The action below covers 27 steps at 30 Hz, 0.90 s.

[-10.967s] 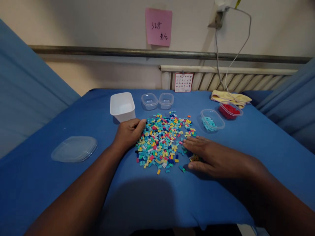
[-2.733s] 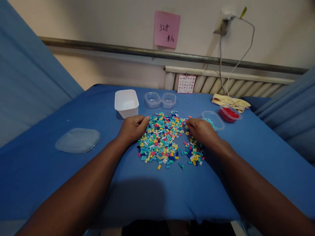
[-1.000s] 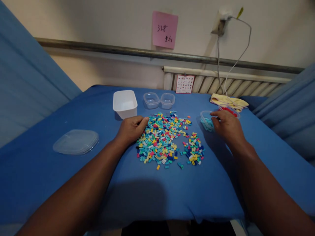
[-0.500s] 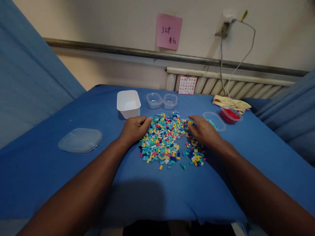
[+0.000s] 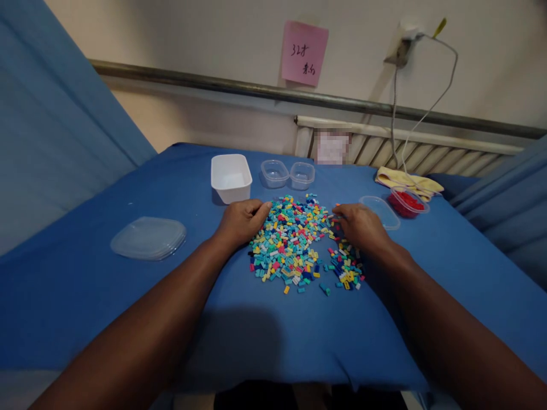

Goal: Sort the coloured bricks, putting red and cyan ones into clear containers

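A spread pile of small multicoloured toy building bricks (image 5: 290, 245) lies on the blue-covered table (image 5: 239, 330). At its left edge, my left hand (image 5: 244, 221) rests with curled fingers and the thumb close to the forefinger. What it may hold is hidden. My right hand (image 5: 362, 226) is at the upper right edge of the pile, its fingertips drawn together among the bricks. Any brick between them is too small to make out. Just behind that hand sits a shallow clear tub (image 5: 387, 215), partly covered by it.
A white tub (image 5: 231, 179) and two small clear tubs, left (image 5: 274, 175) and right (image 5: 302, 176), stand behind the pile. Stacked clear lids (image 5: 147, 239) lie at left. A tub of red pieces (image 5: 407, 204) is near a yellow cloth (image 5: 408, 181) at right. A cable (image 5: 427, 111) hangs nearby.
The whole view has shifted slightly, so the scene sits further right. My right hand's fingertips have closed together at the pile's edge. My left hand stays in place by the bricks.
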Tool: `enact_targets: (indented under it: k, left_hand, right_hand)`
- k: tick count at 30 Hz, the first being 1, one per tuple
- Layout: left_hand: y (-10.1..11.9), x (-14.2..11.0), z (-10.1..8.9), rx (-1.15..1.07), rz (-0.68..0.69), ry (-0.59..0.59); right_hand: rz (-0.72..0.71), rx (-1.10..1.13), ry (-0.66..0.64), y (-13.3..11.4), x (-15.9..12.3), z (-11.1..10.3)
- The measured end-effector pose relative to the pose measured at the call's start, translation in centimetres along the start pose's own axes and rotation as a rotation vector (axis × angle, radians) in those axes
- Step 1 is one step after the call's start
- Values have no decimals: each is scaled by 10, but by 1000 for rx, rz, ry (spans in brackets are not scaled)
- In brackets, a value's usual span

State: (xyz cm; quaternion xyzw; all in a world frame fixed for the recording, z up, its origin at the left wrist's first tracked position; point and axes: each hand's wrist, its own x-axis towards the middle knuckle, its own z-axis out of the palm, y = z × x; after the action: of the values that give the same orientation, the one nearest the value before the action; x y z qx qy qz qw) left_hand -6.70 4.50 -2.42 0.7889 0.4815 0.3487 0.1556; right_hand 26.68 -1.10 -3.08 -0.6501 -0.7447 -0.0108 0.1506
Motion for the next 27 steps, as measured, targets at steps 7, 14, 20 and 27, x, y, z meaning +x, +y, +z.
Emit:
enact_targets:
  k: [7,14,20,27]
  left_hand:
    - [-2,1,0,21,-16,-22]
    - [-1,1,-1,9,-14,-18]
    - [-3,1,0,18,-12,-20]
    - [10,0,-7,62,63,30]
  right_hand:
    - [-152,242,88,-11,4,2]
    - [-114,101,-93,-14,8,-2]
    - [-142,44,-147,-11,8,-3]
    - [-174,123,-38,-14,4,-1]
